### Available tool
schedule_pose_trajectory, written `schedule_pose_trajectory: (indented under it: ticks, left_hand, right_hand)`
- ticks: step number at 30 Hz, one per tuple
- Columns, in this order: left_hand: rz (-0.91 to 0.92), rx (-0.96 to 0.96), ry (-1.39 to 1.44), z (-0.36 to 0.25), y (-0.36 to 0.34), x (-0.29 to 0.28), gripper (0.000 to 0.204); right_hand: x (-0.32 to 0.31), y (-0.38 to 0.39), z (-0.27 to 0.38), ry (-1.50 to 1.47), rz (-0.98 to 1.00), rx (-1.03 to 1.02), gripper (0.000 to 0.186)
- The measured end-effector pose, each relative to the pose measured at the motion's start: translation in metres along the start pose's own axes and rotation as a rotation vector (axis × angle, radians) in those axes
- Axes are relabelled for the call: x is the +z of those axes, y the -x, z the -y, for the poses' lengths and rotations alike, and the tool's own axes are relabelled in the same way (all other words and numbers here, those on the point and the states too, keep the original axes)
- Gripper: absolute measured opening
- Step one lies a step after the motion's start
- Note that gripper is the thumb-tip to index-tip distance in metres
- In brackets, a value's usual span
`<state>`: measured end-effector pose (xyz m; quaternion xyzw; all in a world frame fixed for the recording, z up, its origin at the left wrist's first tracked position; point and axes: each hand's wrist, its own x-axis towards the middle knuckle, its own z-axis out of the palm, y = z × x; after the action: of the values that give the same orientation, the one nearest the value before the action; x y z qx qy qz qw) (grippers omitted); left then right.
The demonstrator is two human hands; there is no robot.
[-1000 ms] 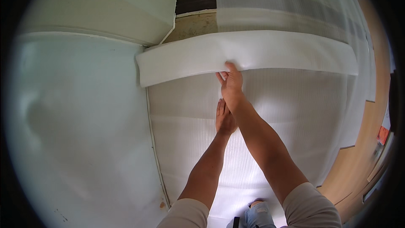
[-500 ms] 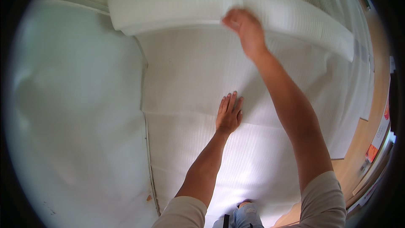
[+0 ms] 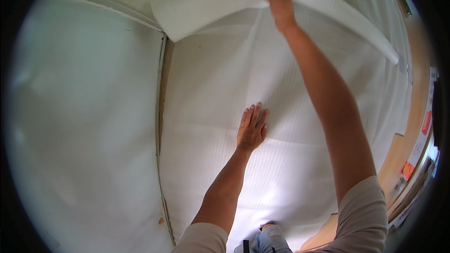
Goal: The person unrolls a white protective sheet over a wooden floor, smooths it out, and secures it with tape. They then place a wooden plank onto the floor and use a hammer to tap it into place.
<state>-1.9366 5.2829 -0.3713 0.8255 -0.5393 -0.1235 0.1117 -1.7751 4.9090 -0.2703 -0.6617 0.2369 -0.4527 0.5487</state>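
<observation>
A white, ribbed foam underlay sheet (image 3: 206,89) covers the floor in front of me, with a crease running down from its far part. Its rolled-up part, a loose roll (image 3: 201,7), lies across the far end, bent at the middle. My right hand (image 3: 281,7) reaches out to that bend, thumb and fingers apart on either side of the roll's edge, gripping it. Nearer to me, my left hand (image 3: 251,129) lies flat on the sheet, fingers stretched out, holding nothing.
On the left is a smooth pale surface (image 3: 89,126), bordered by a narrow strip. Wood-coloured planks (image 3: 389,159) show along the right, beside a white and orange package (image 3: 417,154). A small green object (image 3: 404,3) lies at the far right. My knee (image 3: 272,236) is at the bottom.
My right hand has moved farther away onto the roll. The roll has shifted away and bent, its left end moving right and baring more floor edge. My left hand has stayed nearly in place.
</observation>
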Motion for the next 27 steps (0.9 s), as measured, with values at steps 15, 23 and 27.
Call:
schedule_pose_trajectory:
  ticks: [15,23,27]
  left_hand:
    - [0.000,0.035,0.067,-0.014,-0.016,0.000,0.052]
    - [0.048,-0.012,-0.006,0.009,0.001,0.000,0.052]
    - [0.032,0.020,-0.010,-0.005,-0.008,0.002,0.052]
  right_hand:
    - [-0.057,-0.042,-0.038,0.792,0.473,0.289,0.050]
    - [-0.092,0.017,0.003,0.751,0.115,-0.341,0.056]
    - [-0.190,0.106,-0.039,1.138,0.270,-0.078,0.050]
